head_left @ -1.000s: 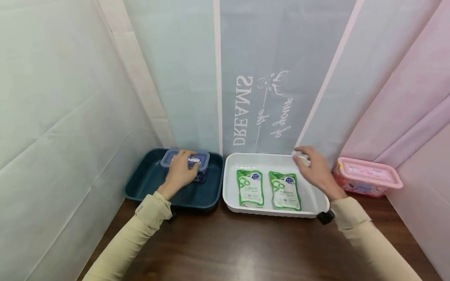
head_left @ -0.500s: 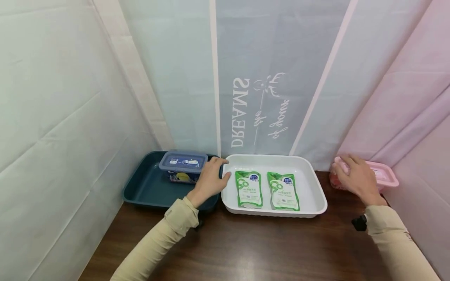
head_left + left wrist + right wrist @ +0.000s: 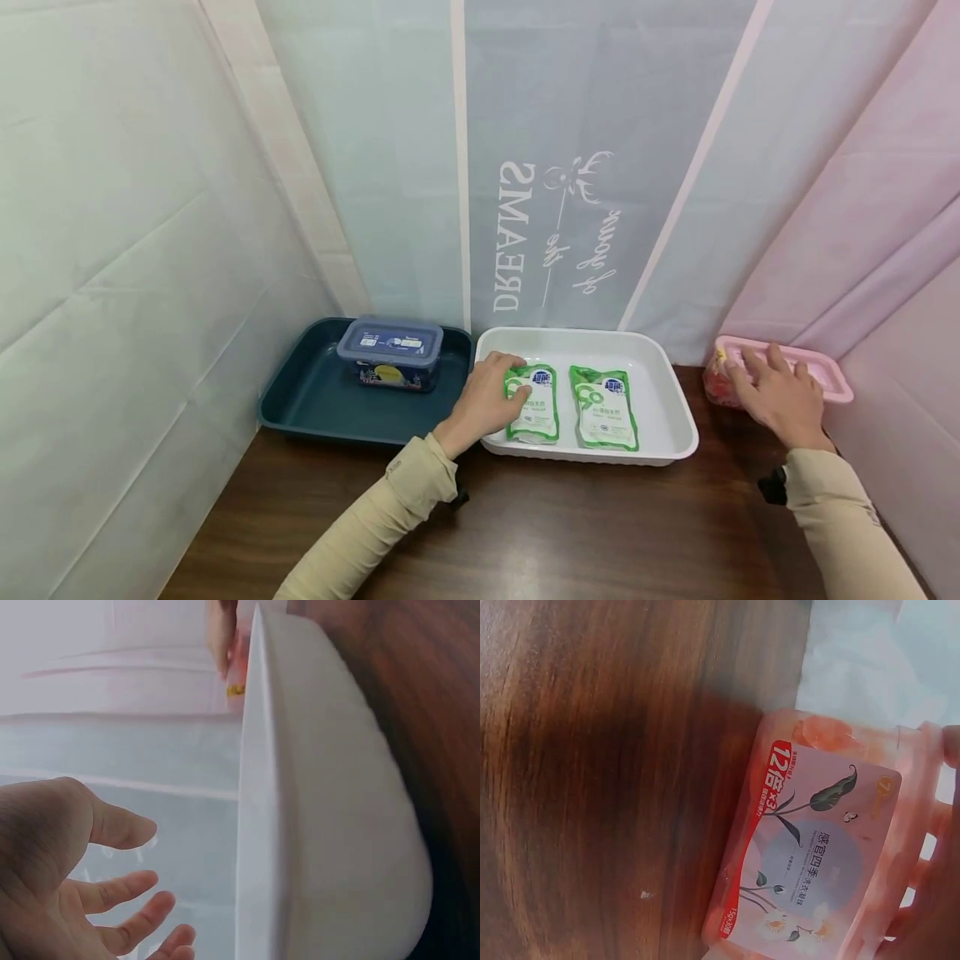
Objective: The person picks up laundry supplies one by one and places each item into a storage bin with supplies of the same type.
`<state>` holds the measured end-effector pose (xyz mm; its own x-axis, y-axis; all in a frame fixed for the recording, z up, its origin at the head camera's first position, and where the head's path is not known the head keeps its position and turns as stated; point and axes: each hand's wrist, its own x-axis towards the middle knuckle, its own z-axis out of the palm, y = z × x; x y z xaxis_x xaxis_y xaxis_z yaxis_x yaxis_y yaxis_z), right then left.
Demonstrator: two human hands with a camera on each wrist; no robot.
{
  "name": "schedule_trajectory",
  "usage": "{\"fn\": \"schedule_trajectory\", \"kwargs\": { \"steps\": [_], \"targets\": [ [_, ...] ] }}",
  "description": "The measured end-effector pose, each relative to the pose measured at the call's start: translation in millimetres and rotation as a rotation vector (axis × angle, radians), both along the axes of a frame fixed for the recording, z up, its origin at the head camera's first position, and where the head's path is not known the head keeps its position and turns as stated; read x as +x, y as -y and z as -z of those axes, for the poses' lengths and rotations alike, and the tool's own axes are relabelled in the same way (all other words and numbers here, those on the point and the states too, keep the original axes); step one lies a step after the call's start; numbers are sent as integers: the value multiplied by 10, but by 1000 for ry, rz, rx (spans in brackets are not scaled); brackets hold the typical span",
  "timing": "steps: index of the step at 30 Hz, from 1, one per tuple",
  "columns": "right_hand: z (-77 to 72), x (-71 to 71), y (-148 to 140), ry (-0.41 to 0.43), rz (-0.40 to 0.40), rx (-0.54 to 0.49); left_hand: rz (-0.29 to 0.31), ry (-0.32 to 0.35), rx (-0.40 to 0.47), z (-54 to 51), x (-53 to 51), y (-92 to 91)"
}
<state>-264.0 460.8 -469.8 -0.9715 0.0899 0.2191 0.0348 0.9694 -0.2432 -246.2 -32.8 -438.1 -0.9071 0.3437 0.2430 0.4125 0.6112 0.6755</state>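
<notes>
My left hand (image 3: 487,404) hovers over the left part of the white tray (image 3: 667,400), partly covering a green-and-white pouch (image 3: 538,421). In the left wrist view its fingers (image 3: 124,889) are spread and hold nothing, beside the tray's wall. A second green-and-white pouch (image 3: 604,408) lies to the right in the same tray. My right hand (image 3: 787,404) is at the pink lidded box of laundry pods (image 3: 825,371), its fingers extended over the lid. The right wrist view shows the box's flower label (image 3: 817,855), with only bits of fingers at the right edge; contact is unclear.
A dark blue tray (image 3: 300,417) stands left of the white one, holding a blue lidded box (image 3: 393,354). Fabric curtains (image 3: 390,167) enclose the back and sides. The brown wooden table (image 3: 570,525) extends in front of the trays.
My left hand has left the blue box and moved right to above the white tray. My right hand has moved from the white tray's right side to the pink box, its fingers now more spread.
</notes>
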Motion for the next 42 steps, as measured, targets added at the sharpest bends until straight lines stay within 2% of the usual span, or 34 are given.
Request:
{"fn": "schedule_trajectory", "kwargs": {
  "steps": [3,8,15,24,35,42],
  "targets": [
    [-17,25,15,12,8,1,22,13,-12,34,43,-76],
    [-49,60,58,10,9,2,51,-2,-6,86,96,-181],
    [-50,134,80,0,3,-3,93,24,18,81,164,-322],
    [2,214,109,-31,-3,15,117,0,22,101,226,-451],
    [10,434,96,-27,6,17,179,43,79,98,323,-590],
    [83,604,137,-28,4,13,205,77,86,134,426,-670]
  ]
}}
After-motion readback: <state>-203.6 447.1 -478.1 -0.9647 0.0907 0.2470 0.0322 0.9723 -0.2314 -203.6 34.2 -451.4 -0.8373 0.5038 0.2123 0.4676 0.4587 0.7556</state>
